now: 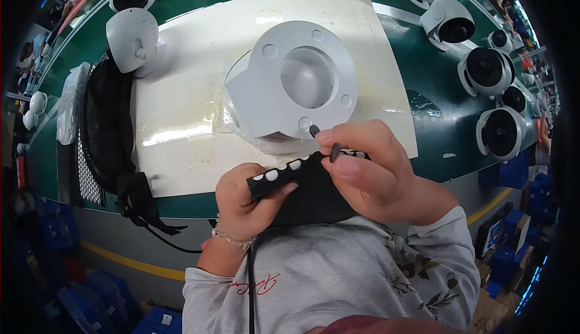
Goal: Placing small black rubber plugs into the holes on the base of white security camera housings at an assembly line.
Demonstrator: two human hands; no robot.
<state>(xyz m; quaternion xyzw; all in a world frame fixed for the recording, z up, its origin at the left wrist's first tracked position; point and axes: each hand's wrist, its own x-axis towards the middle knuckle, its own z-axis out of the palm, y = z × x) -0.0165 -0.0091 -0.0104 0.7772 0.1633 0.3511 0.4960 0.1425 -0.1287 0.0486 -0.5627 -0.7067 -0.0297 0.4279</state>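
In my left hand (238, 204) is a black strip with round white spots (283, 173), pinched between thumb and fingers. My right hand (374, 168) is closed at the strip's far right end, with a small dark round pad (335, 152) between thumb and fingers. Another small dark pad (314, 130) sits at a fingertip of that hand, just off the rim of a white camera housing (257, 101). The housing stands with its ring-shaped base up; several round recesses surround a large central opening. Below the strip hangs black material; I cannot tell whether it belongs to it.
Under the housing lies a cream mat (193, 104) on the green table (417, 116). A white camera (130, 44) and a black mesh bag (109, 128) stand at left, beside clear plastic wrapping (72, 104). Several finished-looking cameras (486, 71) line the right side. Blue bins (96, 298) are below.
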